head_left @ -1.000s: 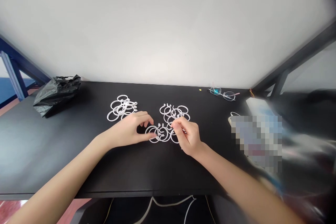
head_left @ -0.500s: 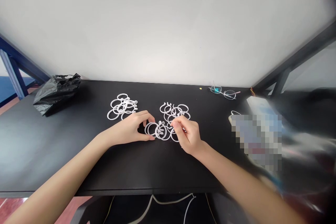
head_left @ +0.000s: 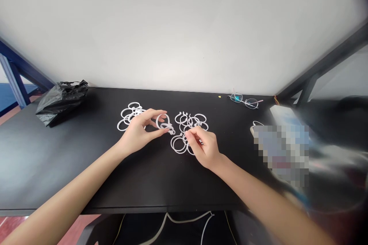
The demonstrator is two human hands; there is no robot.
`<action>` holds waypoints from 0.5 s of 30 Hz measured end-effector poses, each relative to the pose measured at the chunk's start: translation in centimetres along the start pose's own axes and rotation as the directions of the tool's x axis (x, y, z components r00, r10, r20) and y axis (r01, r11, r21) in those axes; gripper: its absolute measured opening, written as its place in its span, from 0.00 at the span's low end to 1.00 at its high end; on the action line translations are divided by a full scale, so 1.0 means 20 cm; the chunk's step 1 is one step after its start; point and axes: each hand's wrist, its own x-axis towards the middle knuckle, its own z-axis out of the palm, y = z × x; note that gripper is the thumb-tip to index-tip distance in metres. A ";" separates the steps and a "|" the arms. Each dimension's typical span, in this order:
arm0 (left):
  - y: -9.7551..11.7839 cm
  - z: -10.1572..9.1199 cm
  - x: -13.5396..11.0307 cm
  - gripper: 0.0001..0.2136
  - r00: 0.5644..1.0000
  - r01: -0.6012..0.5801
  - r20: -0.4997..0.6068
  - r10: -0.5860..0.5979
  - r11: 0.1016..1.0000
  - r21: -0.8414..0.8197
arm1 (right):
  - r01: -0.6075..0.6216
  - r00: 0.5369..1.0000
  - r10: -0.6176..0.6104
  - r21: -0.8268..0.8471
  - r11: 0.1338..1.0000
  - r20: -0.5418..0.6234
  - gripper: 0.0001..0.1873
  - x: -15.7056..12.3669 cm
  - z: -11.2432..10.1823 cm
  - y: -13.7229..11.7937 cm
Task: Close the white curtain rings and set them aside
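Note:
On the black table (head_left: 86,168) lie two heaps of white plastic rings. The left heap (head_left: 128,116) sits behind my left hand (head_left: 140,132), whose fingers are pinched on a white ring (head_left: 164,123) lifted a little above the table. The right heap (head_left: 191,122) lies just beyond my right hand (head_left: 202,147), whose fingertips are pinched together at the heap's near edge, on a ring I cannot single out. One loose ring (head_left: 179,144) lies flat between the two hands.
A crumpled black plastic bag (head_left: 60,99) rests at the far left. Eyeglasses (head_left: 244,102) lie near the back right by the wall. A blurred-out object (head_left: 280,151) sits at the right. White cables (head_left: 186,224) hang under the table's front edge.
My left hand has lifted a ring off the table and carried it up and left, toward the left heap. My right hand stayed almost still at the right heap.

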 end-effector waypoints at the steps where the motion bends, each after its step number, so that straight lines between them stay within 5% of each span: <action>1: 0.00 0.00 0.00 0.21 1.000 0.028 -0.007 -0.028 0.998 -0.062 | -0.006 1.000 0.006 -0.002 1.000 0.004 0.13 0.00 0.00 0.00; 8: 0.02 0.06 -0.01 0.20 0.980 0.199 0.104 -0.172 0.902 -0.383 | -0.042 0.999 0.042 -0.006 0.999 0.019 0.07 0.01 0.01 0.01; 15: 0.05 0.08 -0.04 0.17 0.976 0.215 0.134 -0.169 0.824 -0.525 | -0.049 0.999 0.049 -0.015 0.999 0.002 0.07 0.01 0.02 0.03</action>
